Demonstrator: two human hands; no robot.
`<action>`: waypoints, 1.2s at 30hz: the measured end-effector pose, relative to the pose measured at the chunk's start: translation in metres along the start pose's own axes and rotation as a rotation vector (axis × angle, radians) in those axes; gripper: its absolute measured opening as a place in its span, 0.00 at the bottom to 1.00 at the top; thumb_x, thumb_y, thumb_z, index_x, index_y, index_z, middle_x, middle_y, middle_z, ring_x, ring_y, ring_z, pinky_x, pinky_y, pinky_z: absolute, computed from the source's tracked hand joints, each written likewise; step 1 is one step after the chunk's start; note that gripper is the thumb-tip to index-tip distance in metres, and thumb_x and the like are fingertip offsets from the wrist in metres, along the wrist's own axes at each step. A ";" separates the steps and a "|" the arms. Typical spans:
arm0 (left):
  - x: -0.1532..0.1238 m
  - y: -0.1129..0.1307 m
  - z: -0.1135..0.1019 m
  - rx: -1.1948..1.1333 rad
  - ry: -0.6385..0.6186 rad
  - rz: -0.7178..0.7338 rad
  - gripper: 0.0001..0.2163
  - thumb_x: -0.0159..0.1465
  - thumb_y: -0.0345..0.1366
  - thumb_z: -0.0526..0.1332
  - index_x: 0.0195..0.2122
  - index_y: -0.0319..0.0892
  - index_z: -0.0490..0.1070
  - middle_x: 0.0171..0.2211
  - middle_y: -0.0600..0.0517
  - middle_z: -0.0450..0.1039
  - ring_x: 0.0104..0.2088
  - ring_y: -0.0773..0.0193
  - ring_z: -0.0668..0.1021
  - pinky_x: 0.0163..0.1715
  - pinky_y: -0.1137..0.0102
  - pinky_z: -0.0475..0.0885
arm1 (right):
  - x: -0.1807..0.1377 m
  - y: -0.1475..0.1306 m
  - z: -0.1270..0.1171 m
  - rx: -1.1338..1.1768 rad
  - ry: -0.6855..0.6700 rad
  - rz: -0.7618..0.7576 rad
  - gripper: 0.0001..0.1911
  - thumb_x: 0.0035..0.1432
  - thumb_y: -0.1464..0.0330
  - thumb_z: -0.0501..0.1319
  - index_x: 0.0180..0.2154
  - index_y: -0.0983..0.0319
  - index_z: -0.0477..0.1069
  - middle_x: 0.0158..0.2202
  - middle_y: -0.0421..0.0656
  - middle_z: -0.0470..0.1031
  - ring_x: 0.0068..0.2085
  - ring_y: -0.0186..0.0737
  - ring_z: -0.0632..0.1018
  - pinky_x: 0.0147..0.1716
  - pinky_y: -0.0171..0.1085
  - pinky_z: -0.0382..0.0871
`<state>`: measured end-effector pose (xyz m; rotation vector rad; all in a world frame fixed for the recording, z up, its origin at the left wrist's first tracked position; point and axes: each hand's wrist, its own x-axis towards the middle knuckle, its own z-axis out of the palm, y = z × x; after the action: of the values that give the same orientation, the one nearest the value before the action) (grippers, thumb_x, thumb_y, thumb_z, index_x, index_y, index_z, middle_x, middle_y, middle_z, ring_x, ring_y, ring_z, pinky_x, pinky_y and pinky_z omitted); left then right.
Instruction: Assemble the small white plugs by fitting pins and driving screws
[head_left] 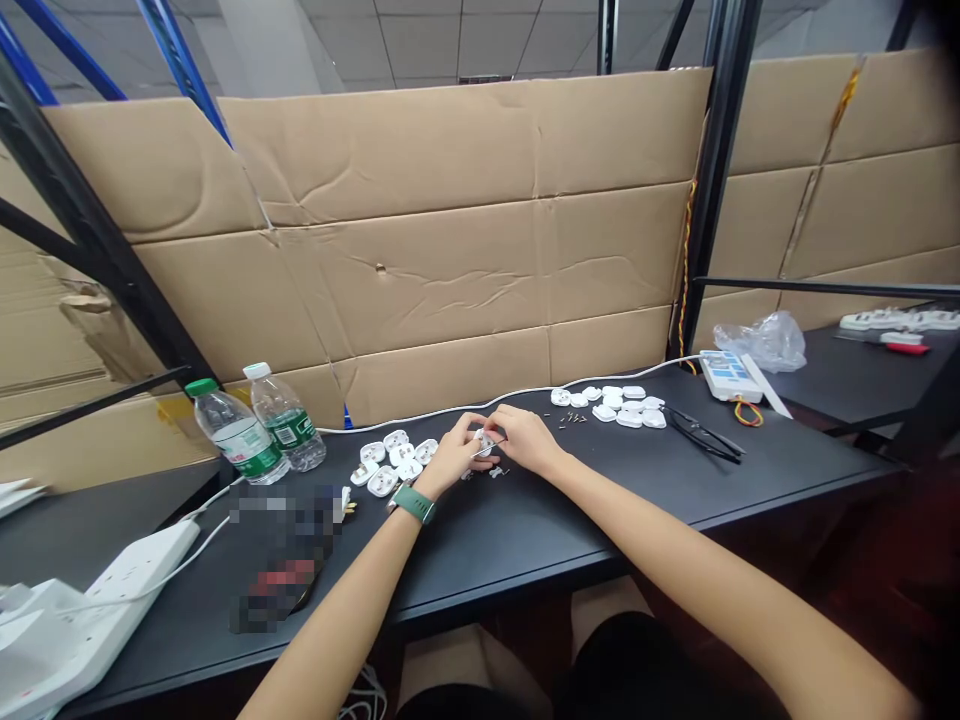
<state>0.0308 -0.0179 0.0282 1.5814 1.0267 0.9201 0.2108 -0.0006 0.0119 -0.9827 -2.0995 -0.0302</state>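
Note:
Over the middle of the black table, my two hands meet at a small white plug part. My left hand, with a green watch band on its wrist, is closed around that part from the left. The fingers of my right hand are pinched together at its right side. A thin, shiny piece shows between the hands, too small to name. Small white bits lie just below my fingers. Several white plug pieces lie left of my left hand. More white plug pieces and small metal pieces lie to the right.
Two plastic bottles stand at the back left. A white power strip and a blurred dark object lie at left. Black glasses, a white box and a clear plastic bag are at right. Cardboard walls the back.

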 end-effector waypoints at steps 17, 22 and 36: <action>-0.001 0.000 -0.002 0.550 0.082 0.310 0.18 0.65 0.34 0.56 0.55 0.44 0.72 0.44 0.49 0.80 0.35 0.62 0.82 0.37 0.69 0.77 | 0.000 -0.008 -0.010 -0.235 -0.039 0.010 0.15 0.71 0.63 0.53 0.41 0.61 0.77 0.39 0.46 0.76 0.36 0.38 0.76 0.33 0.34 0.60; -0.002 0.003 -0.003 0.668 0.101 0.336 0.19 0.64 0.34 0.58 0.56 0.43 0.73 0.42 0.50 0.81 0.30 0.64 0.78 0.33 0.71 0.73 | -0.001 -0.010 -0.013 -0.209 -0.080 0.028 0.11 0.69 0.64 0.56 0.43 0.60 0.75 0.41 0.45 0.76 0.38 0.38 0.76 0.34 0.34 0.61; -0.006 0.008 -0.001 0.647 0.121 0.388 0.18 0.62 0.36 0.61 0.54 0.44 0.75 0.39 0.50 0.81 0.30 0.62 0.78 0.36 0.70 0.73 | -0.001 -0.010 -0.010 -0.180 -0.017 -0.003 0.09 0.69 0.66 0.56 0.40 0.60 0.73 0.40 0.46 0.75 0.37 0.39 0.76 0.34 0.34 0.62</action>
<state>0.0291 -0.0240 0.0354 2.3485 1.1992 1.0053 0.2114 -0.0112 0.0214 -1.0894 -2.1416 -0.2162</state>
